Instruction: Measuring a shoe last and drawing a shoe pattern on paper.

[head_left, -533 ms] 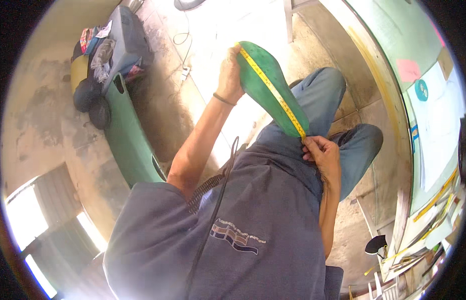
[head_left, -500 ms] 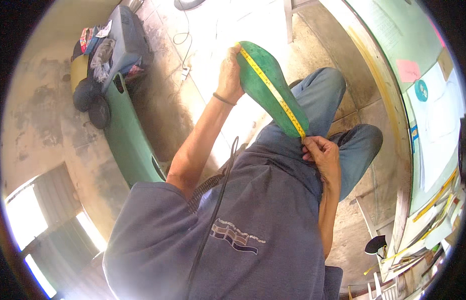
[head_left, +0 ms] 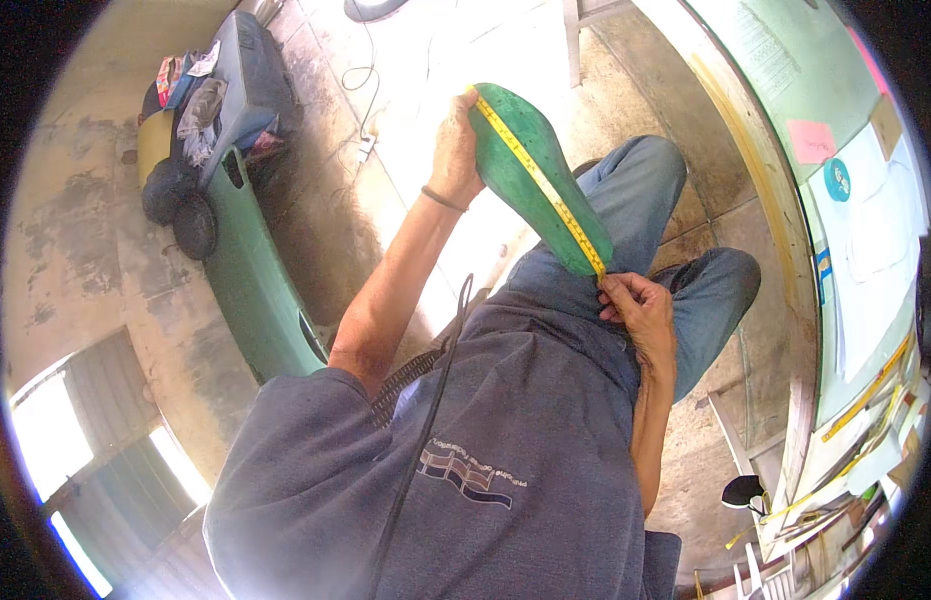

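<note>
A green, sole-shaped flat piece (head_left: 511, 190) is held out over my lap, its broad end away from me and its narrow end near my knees. Along its length lies a yellow measuring tape (head_left: 539, 180), pulled straight. My left hand (head_left: 456, 150) grips the broad end at its left edge, with the tape's far end by the fingertips. At the narrow end, my right hand (head_left: 641, 312) pinches the tape between thumb and fingers, just beyond the green piece's edge.
To the right is a pale green tabletop (head_left: 836, 385) with white papers, a pink note (head_left: 811, 141) and a teal tape roll (head_left: 837, 180). On the left stand a long green panel (head_left: 248, 275) and a grey case (head_left: 254, 85). A cable (head_left: 369, 100) trails over the tiled floor.
Both hands, the green piece and the tape sit very slightly further left in the view, as does the whole scene. Both grips are the same.
</note>
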Demonstrator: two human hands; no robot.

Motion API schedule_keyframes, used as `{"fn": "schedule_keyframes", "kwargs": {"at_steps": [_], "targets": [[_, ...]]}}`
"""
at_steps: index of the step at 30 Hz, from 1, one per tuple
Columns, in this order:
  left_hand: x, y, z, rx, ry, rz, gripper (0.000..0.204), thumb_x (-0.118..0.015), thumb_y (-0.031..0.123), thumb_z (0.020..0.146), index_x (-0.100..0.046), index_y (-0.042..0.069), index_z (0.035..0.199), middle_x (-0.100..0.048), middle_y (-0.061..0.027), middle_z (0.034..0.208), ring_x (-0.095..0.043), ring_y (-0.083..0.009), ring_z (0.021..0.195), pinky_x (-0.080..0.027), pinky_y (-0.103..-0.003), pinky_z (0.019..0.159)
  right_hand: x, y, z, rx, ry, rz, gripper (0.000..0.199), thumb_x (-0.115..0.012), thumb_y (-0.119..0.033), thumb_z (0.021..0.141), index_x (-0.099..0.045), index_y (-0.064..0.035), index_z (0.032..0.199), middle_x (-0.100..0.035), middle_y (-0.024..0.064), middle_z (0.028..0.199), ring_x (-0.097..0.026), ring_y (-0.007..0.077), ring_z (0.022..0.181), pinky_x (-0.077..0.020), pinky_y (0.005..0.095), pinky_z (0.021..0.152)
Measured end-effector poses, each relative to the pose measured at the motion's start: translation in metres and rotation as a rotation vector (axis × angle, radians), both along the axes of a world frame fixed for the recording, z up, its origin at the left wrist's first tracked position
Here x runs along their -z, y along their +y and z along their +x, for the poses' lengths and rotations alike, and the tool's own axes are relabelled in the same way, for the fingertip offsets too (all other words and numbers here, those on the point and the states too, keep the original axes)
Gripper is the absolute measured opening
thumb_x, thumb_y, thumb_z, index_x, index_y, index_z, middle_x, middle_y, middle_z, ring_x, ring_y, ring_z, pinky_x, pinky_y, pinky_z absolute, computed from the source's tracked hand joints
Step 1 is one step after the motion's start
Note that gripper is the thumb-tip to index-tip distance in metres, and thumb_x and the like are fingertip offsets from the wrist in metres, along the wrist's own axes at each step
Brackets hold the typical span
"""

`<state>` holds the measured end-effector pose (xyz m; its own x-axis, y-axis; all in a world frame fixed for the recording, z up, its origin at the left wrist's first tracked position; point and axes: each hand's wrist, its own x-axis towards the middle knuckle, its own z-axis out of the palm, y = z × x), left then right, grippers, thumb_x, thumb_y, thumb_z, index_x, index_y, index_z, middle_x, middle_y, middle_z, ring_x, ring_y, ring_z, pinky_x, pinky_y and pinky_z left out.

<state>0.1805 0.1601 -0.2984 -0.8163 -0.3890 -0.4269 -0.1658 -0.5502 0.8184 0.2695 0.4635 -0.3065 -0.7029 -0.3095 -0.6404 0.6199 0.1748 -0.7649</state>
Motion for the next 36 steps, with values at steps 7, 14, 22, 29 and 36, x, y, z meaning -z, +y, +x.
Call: {"fn": "schedule_keyframes", "kwargs": {"at_steps": [7,14,22,29,36], "targets": [[-0.001,-0.001,-0.001,0.048,0.031,0.023,0.032,-0.047,0.030,0.102,-0.055,0.001,0.112,-0.068,-0.0173,0.094,-0.072,-0.0248,0.082,-0.064,-0.035,0.070,0.003,-0.001,0.001,-0.018,0.019,0.005,0.030,-0.072,-0.028,0.095,-0.075,0.0015,0.100,-0.070,0.0057,0.079,-0.063,0.0108,0.062,-0.0537,0.0246,0.058],[-0.003,0.000,0.001,0.044,0.025,-0.024,0.035,-0.048,0.033,0.103,-0.055,0.001,0.114,-0.067,-0.0161,0.097,-0.072,-0.0242,0.084,-0.064,-0.035,0.073,0.003,0.000,0.003,-0.011,0.000,0.002,0.029,-0.070,-0.027,0.096,-0.075,0.0016,0.100,-0.070,0.0054,0.079,-0.063,0.0109,0.063,-0.0528,0.0249,0.059],[-0.007,0.002,0.003,0.039,0.022,-0.011,0.037,-0.049,0.035,0.104,-0.054,0.002,0.119,-0.065,-0.0135,0.099,-0.070,-0.0230,0.084,-0.064,-0.035,0.073,-0.002,-0.002,0.003,-0.028,0.046,0.018,0.027,-0.068,-0.025,0.097,-0.074,0.0016,0.097,-0.070,0.0054,0.078,-0.064,0.0119,0.062,-0.0518,0.0251,0.060],[-0.008,0.003,0.000,0.014,0.016,-0.034,0.036,-0.049,0.034,0.104,-0.055,0.001,0.117,-0.065,-0.0127,0.096,-0.070,-0.0230,0.082,-0.064,-0.035,0.072,-0.015,0.015,0.014,0.052,0.006,-0.079,0.026,-0.069,-0.024,0.096,-0.073,0.0016,0.094,-0.069,0.0060,0.079,-0.064,0.0120,0.064,-0.0523,0.0253,0.062],[-0.012,0.005,0.001,0.019,-0.027,-0.058,0.035,-0.050,0.034,0.102,-0.057,0.000,0.112,-0.066,-0.0125,0.094,-0.071,-0.0219,0.078,-0.064,-0.034,0.067,-0.014,0.012,0.016,0.017,0.004,-0.051,0.026,-0.069,-0.025,0.096,-0.072,0.0010,0.094,-0.069,0.0064,0.081,-0.064,0.0112,0.068,-0.0521,0.0256,0.064]]}}
